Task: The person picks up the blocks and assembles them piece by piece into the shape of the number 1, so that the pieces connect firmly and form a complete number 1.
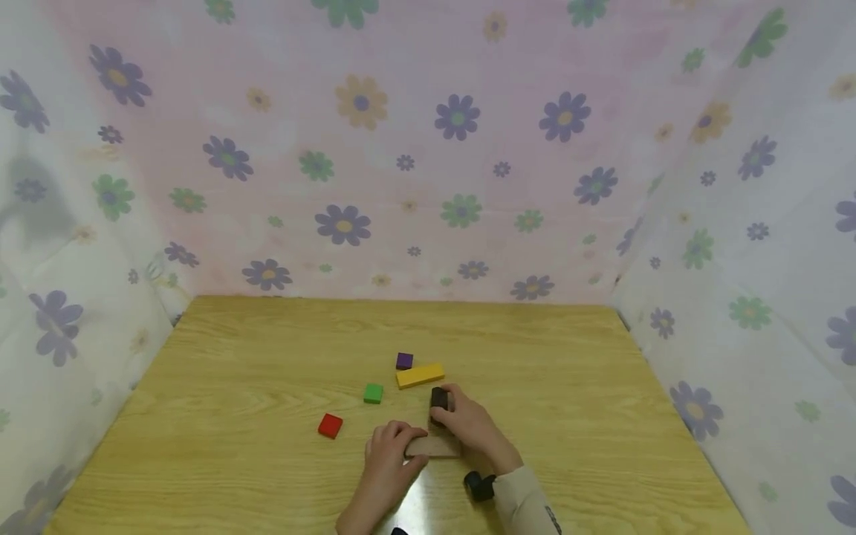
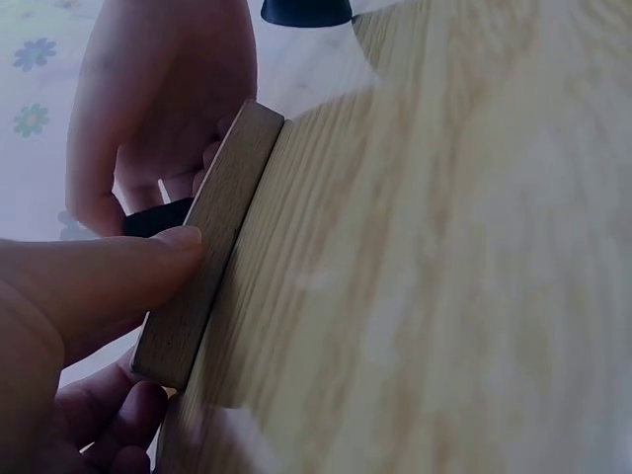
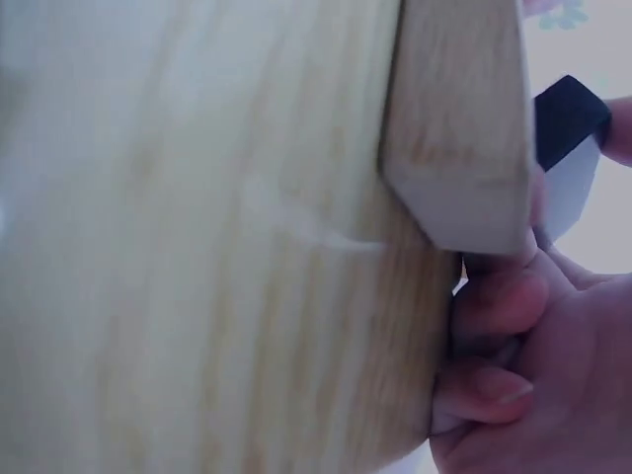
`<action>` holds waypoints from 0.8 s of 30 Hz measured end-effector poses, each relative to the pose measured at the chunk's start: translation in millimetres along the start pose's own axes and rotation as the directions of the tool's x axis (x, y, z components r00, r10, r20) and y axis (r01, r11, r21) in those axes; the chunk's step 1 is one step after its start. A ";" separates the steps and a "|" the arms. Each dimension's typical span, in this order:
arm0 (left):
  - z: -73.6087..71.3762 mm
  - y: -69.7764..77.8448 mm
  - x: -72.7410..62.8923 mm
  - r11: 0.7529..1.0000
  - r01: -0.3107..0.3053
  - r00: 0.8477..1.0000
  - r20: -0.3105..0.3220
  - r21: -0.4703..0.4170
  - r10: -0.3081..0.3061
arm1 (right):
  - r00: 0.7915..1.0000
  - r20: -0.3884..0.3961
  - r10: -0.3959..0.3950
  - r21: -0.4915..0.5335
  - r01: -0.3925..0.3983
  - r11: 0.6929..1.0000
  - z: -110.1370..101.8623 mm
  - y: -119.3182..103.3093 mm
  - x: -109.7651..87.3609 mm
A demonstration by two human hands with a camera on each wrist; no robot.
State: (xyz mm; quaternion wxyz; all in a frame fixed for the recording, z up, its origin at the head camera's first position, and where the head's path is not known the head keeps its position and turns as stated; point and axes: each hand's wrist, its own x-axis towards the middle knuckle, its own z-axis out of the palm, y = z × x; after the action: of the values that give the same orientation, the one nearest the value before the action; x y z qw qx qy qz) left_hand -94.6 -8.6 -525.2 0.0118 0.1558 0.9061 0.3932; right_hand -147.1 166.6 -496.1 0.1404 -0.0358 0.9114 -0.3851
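A plain wooden block [image 1: 436,446] lies lengthwise on the table near the front. My left hand [image 1: 386,462] grips its left end, and in the left wrist view the thumb presses the side of the same wooden block [image 2: 212,257]. Just behind its right end, my right hand [image 1: 476,429] pinches a small black block [image 1: 438,399] between thumb and fingers. The right wrist view shows the black block [image 3: 573,117] beyond the wooden one, partly hidden by fingers.
Behind the hands lie a yellow bar [image 1: 420,376] and a purple block [image 1: 404,362] close together. A green block [image 1: 373,394] and a red block [image 1: 330,426] sit to the left. Flowered cloth [image 1: 401,186] encloses the wooden table [image 1: 568,371] at the back and sides.
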 end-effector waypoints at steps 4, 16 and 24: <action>-5.6 -4.6 3.7 1.000 -0.023 0.999 -0.027 0.010 0.024 | 1.000 0.018 0.000 0.107 -0.002 0.994 -0.9 0.5 1.3; -13.0 -13.5 3.1 1.000 0.009 1.000 -0.017 0.018 -0.009 | 0.999 -0.010 0.031 0.036 -0.031 0.999 -0.8 -1.6 6.6; -10.8 -15.0 -1.7 0.998 0.039 0.999 -0.039 0.042 -0.037 | 0.999 -0.024 0.033 -0.065 -0.034 0.997 6.1 -12.4 7.6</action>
State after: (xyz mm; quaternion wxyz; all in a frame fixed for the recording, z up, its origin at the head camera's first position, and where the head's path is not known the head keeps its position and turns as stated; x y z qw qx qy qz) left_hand -98.7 -26.4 -528.6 -0.0016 0.1310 0.9171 0.3765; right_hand -153.2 152.4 -493.1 0.1352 -0.0205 0.9256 -0.3531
